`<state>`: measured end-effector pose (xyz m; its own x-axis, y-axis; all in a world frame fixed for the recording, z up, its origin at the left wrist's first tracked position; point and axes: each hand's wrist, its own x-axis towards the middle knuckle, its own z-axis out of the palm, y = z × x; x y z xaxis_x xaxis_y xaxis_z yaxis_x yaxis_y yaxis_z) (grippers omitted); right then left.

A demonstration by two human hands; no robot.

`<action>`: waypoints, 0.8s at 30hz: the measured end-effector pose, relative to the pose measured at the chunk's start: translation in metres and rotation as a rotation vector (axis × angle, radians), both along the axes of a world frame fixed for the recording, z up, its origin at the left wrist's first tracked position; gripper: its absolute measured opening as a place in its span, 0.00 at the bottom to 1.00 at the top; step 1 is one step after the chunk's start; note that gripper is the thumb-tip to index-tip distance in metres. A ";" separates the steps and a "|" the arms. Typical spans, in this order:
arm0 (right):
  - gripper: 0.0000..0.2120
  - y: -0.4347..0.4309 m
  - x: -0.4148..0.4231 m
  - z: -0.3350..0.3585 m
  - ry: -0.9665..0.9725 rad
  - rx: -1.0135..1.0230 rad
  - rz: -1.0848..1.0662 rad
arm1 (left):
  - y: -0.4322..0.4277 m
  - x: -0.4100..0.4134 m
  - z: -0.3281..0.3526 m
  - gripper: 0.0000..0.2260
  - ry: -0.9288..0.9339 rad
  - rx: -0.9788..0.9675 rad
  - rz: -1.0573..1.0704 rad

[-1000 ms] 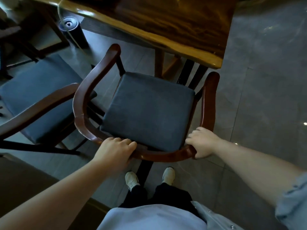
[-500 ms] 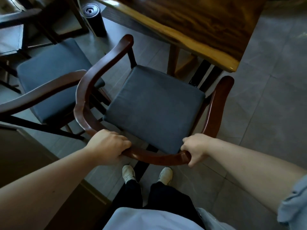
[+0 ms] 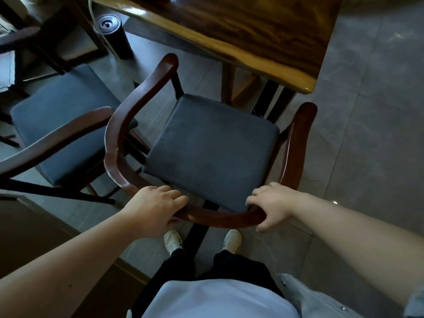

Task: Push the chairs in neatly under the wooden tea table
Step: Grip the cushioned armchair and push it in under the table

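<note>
Both hands rest on the curved back rail of the chair (image 3: 206, 154) at centre: the left hand (image 3: 153, 208) at 7 o'clock has its fingers curled over the rail, and the right hand (image 3: 273, 206) at 5 o'clock grips it more loosely, fingers on top and thumb below. The chair's front edge lies just short of the table (image 3: 241, 35) edge at 12 o'clock, the seat not yet beneath it. A second chair (image 3: 57, 125) stands just beside it at 9 o'clock.
</note>
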<state>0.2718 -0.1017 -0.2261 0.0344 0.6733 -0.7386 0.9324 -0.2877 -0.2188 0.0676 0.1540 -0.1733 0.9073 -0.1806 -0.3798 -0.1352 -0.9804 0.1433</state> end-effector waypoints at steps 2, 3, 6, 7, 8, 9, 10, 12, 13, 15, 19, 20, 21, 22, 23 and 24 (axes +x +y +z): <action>0.40 0.001 -0.017 0.011 0.064 0.124 -0.129 | 0.008 -0.006 0.002 0.23 -0.040 0.003 -0.059; 0.41 0.003 -0.028 0.018 0.104 0.194 -0.204 | 0.015 -0.008 0.003 0.24 -0.059 0.007 -0.086; 0.38 0.013 -0.066 0.035 0.174 0.365 -0.397 | 0.039 -0.011 0.004 0.25 -0.102 0.008 -0.124; 0.37 0.019 -0.079 0.037 0.172 0.407 -0.442 | 0.048 -0.011 0.004 0.25 -0.108 0.007 -0.132; 0.35 0.026 -0.091 0.038 0.160 0.445 -0.478 | 0.059 -0.011 0.003 0.25 -0.109 0.016 -0.137; 0.34 0.034 -0.103 0.037 0.137 0.474 -0.507 | 0.069 -0.011 0.002 0.25 -0.115 0.029 -0.144; 0.33 0.041 -0.112 0.034 0.107 0.493 -0.527 | 0.076 -0.010 0.000 0.25 -0.116 0.039 -0.147; 0.30 0.054 -0.131 0.022 0.030 0.518 -0.604 | 0.087 -0.006 -0.005 0.20 -0.110 0.018 -0.181; 0.27 0.061 -0.139 0.016 -0.018 0.549 -0.657 | 0.092 -0.004 -0.008 0.16 -0.120 0.001 -0.201; 0.20 0.064 -0.147 0.008 -0.125 0.661 -0.758 | 0.092 0.004 -0.010 0.11 -0.113 -0.034 -0.227; 0.13 0.068 -0.154 0.005 -0.253 0.818 -0.831 | 0.103 0.011 -0.015 0.03 -0.126 -0.052 -0.344; 0.12 0.071 -0.155 0.004 -0.261 0.819 -0.844 | 0.106 0.013 -0.015 0.04 -0.101 -0.044 -0.349; 0.11 0.075 -0.155 0.003 -0.263 0.816 -0.853 | 0.110 0.017 -0.014 0.05 -0.080 -0.024 -0.338; 0.11 0.081 -0.153 0.002 -0.263 0.806 -0.862 | 0.113 0.021 -0.011 0.05 -0.034 0.015 -0.328; 0.12 0.087 -0.151 0.002 -0.262 0.792 -0.867 | 0.119 0.026 -0.009 0.07 -0.022 0.044 -0.320; 0.12 0.094 -0.148 0.003 -0.260 0.779 -0.862 | 0.126 0.030 -0.008 0.08 -0.029 0.058 -0.309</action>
